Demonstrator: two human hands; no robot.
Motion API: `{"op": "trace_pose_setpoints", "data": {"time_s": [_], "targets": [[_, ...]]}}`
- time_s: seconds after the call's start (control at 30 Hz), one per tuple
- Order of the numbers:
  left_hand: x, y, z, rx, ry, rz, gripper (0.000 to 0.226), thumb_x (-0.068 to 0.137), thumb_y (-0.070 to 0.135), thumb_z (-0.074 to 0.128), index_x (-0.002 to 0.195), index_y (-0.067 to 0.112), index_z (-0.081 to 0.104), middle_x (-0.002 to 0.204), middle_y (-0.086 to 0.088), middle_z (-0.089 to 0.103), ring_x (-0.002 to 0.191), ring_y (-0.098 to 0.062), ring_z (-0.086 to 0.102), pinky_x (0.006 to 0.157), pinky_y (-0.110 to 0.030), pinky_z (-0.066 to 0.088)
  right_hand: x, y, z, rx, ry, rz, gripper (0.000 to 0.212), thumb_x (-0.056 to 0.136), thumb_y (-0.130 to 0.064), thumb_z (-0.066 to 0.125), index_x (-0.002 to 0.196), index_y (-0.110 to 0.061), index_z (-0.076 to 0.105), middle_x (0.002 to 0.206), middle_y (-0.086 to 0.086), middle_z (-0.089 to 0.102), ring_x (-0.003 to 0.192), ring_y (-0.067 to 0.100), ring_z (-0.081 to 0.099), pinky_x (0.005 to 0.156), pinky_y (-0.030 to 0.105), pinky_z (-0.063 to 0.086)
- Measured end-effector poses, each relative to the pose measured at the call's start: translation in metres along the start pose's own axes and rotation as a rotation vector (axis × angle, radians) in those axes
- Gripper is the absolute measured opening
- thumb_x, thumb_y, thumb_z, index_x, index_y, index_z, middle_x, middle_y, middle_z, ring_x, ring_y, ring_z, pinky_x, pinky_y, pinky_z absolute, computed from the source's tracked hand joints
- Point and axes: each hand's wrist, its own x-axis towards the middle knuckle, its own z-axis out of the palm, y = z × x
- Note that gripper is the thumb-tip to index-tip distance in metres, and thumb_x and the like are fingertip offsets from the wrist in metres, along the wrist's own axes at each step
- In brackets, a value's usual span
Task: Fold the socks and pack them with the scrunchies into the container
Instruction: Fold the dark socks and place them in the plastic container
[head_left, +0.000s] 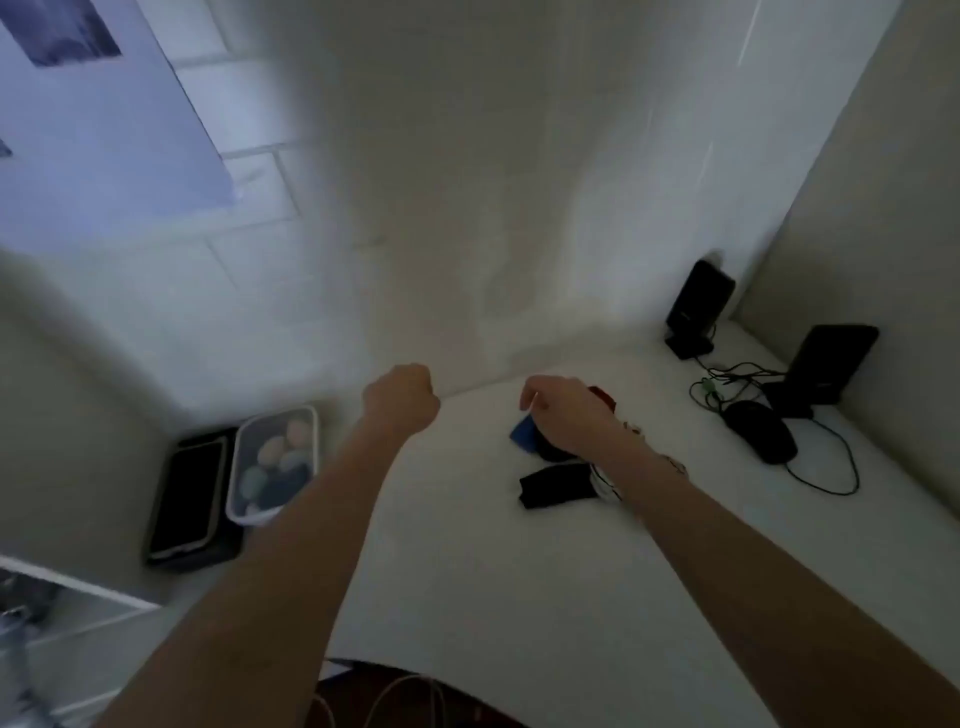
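A clear plastic container (311, 415) stands at the left edge of the white table, with several pastel scrunchies (278, 460) inside. My left hand (402, 397) hovers to its right, closed in a fist with nothing visible in it. My right hand (563, 415) is over a small heap of socks at the table's back, fingers pinched around a blue sock (523, 434). A black sock (553, 484) lies flat in front of the heap. A red piece (602, 397) peeks out behind my right hand. Part of the heap is hidden by my wrist.
A dark box with a black lid or tablet (189, 499) lies left of the container. Two black speakers (698, 306) (826, 369), a black mouse (761, 431) and tangled cables (727, 387) fill the right back corner. Walls close in behind and on the right.
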Motion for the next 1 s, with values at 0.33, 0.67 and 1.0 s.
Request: {"op": "trace_pose_setpoints", "data": {"time_s": [0.33, 0.67, 1.0], "targets": [[0.006, -0.044, 0.091, -0.18, 0.197, -0.043, 0.021, 0.089, 0.025, 0.051, 0.106, 0.018, 0.062, 0.113, -0.005, 0.062, 0.106, -0.026, 0.058, 0.094, -0.04, 0.039, -0.005, 0.043, 0.112, 0.231, 0.096, -0.167, 0.017, 0.091, -0.012, 0.049, 0.099, -0.016, 0.063, 0.105, -0.002, 0.057, 0.096, 0.014, 0.053, 0.08, 0.024, 0.04], [0.01, -0.078, 0.126, -0.384, 0.124, 0.144, 0.013, 0.087, 0.031, 0.059, 0.095, 0.023, 0.067, 0.096, 0.004, 0.065, 0.086, -0.016, 0.061, 0.075, -0.025, 0.044, -0.005, 0.063, 0.165, 0.249, 0.423, -0.307, 0.019, 0.089, -0.014, 0.045, 0.096, -0.018, 0.062, 0.105, -0.003, 0.059, 0.103, 0.015, 0.049, 0.087, 0.02, 0.034], [-0.031, -0.122, 0.14, -1.229, 0.072, 0.161, 0.012, 0.089, 0.023, 0.056, 0.083, 0.026, 0.066, 0.09, 0.007, 0.067, 0.086, -0.008, 0.063, 0.073, -0.03, 0.043, -0.021, 0.052, 0.204, 0.283, 0.684, -0.323, 0.024, 0.092, -0.017, 0.04, 0.098, -0.008, 0.062, 0.1, 0.005, 0.063, 0.1, 0.022, 0.056, 0.088, 0.027, 0.038]]}}
